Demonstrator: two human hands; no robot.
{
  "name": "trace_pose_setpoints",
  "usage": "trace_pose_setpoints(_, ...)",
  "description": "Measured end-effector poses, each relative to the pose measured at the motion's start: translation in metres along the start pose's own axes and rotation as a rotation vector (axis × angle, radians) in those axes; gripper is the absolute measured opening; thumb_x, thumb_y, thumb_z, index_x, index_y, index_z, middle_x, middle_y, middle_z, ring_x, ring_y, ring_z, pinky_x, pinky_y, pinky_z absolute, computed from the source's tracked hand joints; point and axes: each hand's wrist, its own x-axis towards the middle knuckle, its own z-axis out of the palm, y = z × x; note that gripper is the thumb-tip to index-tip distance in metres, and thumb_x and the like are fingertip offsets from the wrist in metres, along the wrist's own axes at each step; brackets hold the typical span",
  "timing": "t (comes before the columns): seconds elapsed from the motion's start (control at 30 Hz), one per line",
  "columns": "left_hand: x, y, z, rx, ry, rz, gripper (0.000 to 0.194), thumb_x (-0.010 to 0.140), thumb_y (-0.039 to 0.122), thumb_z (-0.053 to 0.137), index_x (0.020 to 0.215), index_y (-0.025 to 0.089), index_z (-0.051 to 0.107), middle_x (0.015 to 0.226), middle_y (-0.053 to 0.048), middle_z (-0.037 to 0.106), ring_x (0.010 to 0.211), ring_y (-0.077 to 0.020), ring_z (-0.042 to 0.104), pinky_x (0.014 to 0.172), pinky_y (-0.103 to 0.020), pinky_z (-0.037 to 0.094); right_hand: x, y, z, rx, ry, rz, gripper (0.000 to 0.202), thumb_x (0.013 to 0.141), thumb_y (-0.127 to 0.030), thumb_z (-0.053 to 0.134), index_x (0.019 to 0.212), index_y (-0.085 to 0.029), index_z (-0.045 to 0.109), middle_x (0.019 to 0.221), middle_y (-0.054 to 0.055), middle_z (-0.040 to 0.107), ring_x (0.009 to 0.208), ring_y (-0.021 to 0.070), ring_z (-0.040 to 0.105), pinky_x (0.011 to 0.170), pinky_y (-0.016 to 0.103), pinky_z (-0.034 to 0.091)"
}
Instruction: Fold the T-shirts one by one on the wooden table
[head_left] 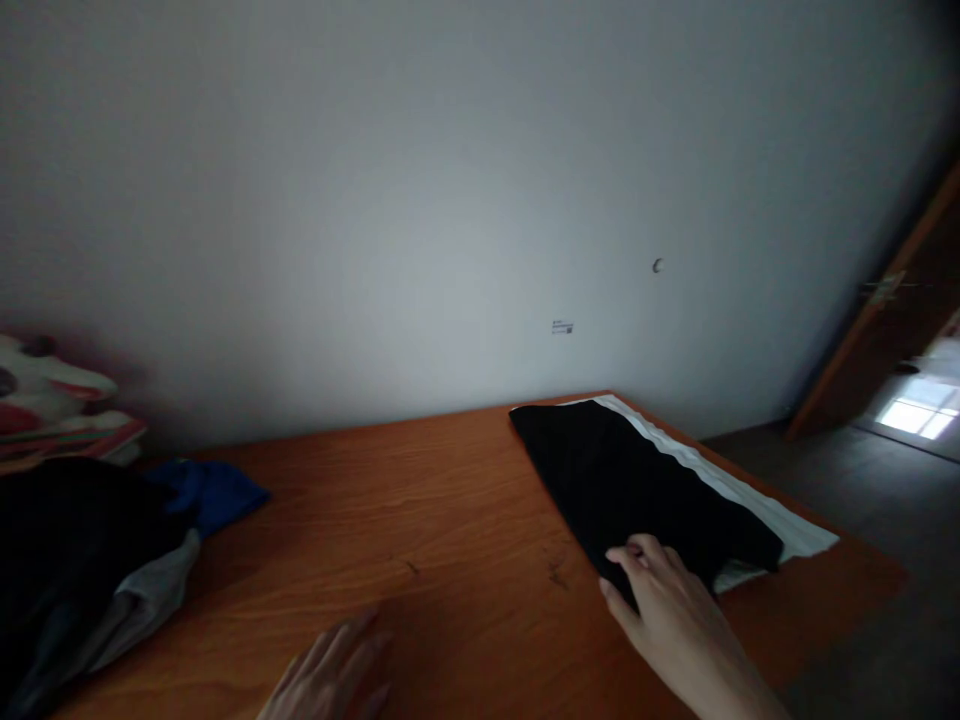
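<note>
While one right hand [664,600] touches one black garment [630,480] at lower right, fingers bent, pinching unclear, one left hand [330,672] at bottom centre, fingers slightly spread, one white cloth [712,475] under the black garment, one blue cloth [217,494] at left.

The room is dim, the wall [420,200] palest mid-frame and greyer toward the dark upper-right corner. Bright window light glares on the floor [919,408] at far right. Black cloth [615,470] loses detail; the left hand [326,670] is blurred.
</note>
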Motion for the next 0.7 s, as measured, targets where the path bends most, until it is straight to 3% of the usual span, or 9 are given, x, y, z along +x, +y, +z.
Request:
trace_pose_setpoints(0.07, -0.003, 0.003, -0.010, 0.024, 0.005, -0.073, 0.045, 0.091, 0.049, 0.052, 0.132, 0.036, 0.064, 0.141, -0.005, 0.062, 0.126, -0.0310, 0.061, 0.104, -0.046, 0.054, 0.004, -0.040, 0.005, 0.147, -0.059, -0.164, 0.037, 0.093, -0.038, 0.049, 0.122, -0.028, 0.069, 0.137, 0.012, 0.060, 0.126, 0.0321, 0.057, 0.106, 0.048, 0.046)
trace_pose_setpoints(0.17, -0.004, 0.009, -0.020, 0.049, 0.014, -0.187, 0.043, 0.092, 0.042, 0.050, 0.132, 0.032, 0.064, 0.140, -0.006, 0.063, 0.126, -0.0301, 0.062, 0.103, -0.045, 0.054, 0.006, -0.090, 0.006, 0.244, -0.307, -0.265, 0.050, 0.092, -0.038, 0.051, 0.141, -0.028, 0.057, 0.156, 0.006, 0.045, 0.144, 0.0285, 0.040, 0.118, 0.045, 0.036)
trace_pose_setpoints(0.23, -0.004, 0.013, -0.026, 0.058, 0.009, -0.227, 0.042, 0.092, 0.039, 0.051, 0.131, 0.032, 0.065, 0.139, -0.006, 0.064, 0.125, -0.0287, 0.062, 0.103, -0.044, 0.054, 0.008, -0.111, 0.003, 0.241, -0.450, -0.274, 0.060, 0.090, -0.037, 0.054, 0.148, -0.025, 0.049, 0.159, 0.007, 0.038, 0.146, 0.0290, 0.035, 0.120, 0.046, 0.031)
trace_pose_setpoints(0.3, -0.005, 0.018, -0.031, 0.061, 0.008, -0.238, 0.041, 0.093, 0.040, 0.051, 0.130, 0.032, 0.065, 0.138, -0.006, 0.065, 0.125, -0.0279, 0.063, 0.104, -0.044, 0.053, 0.011, -0.122, 0.002, 0.218, -0.501, -0.281, 0.065, 0.089, -0.035, 0.055, 0.152, -0.023, 0.043, 0.161, 0.008, 0.034, 0.148, 0.0297, 0.032, 0.120, 0.047, 0.030)
trace_pose_setpoints(0.4, -0.009, 0.026, -0.038, 0.054, 0.039, -0.238, 0.039, 0.093, 0.043, 0.053, 0.128, 0.033, 0.066, 0.137, -0.005, 0.066, 0.122, -0.0285, 0.064, 0.102, -0.046, 0.055, 0.019, -0.126, 0.014, 0.201, -0.457, -0.301, 0.067, 0.087, -0.034, 0.056, 0.152, -0.022, 0.043, 0.160, 0.010, 0.034, 0.147, 0.0309, 0.034, 0.119, 0.049, 0.032)
trace_pose_setpoints(0.53, -0.013, 0.038, -0.048, 0.046, 0.051, -0.237, 0.037, 0.095, 0.038, 0.052, 0.130, 0.032, 0.063, 0.142, -0.005, 0.062, 0.125, -0.0278, 0.061, 0.105, -0.046, 0.053, 0.027, -0.121, 0.045, 0.253, -0.324, -0.335, 0.061, 0.088, -0.039, 0.055, 0.145, -0.017, 0.053, 0.152, 0.016, 0.044, 0.139, 0.0368, 0.045, 0.113, 0.055, 0.040)
trace_pose_setpoints(0.7, -0.014, 0.051, -0.060, -0.058, 0.012, -0.297, 0.039, 0.096, 0.036, 0.052, 0.133, 0.030, 0.059, 0.145, -0.005, 0.059, 0.130, -0.0270, 0.055, 0.113, -0.049, 0.045, 0.031, -0.111, 0.074, 0.316, -0.214, -0.404, 0.059, 0.085, -0.047, 0.055, 0.137, -0.020, 0.062, 0.143, 0.014, 0.057, 0.128, 0.0393, 0.057, 0.106, 0.057, 0.049)
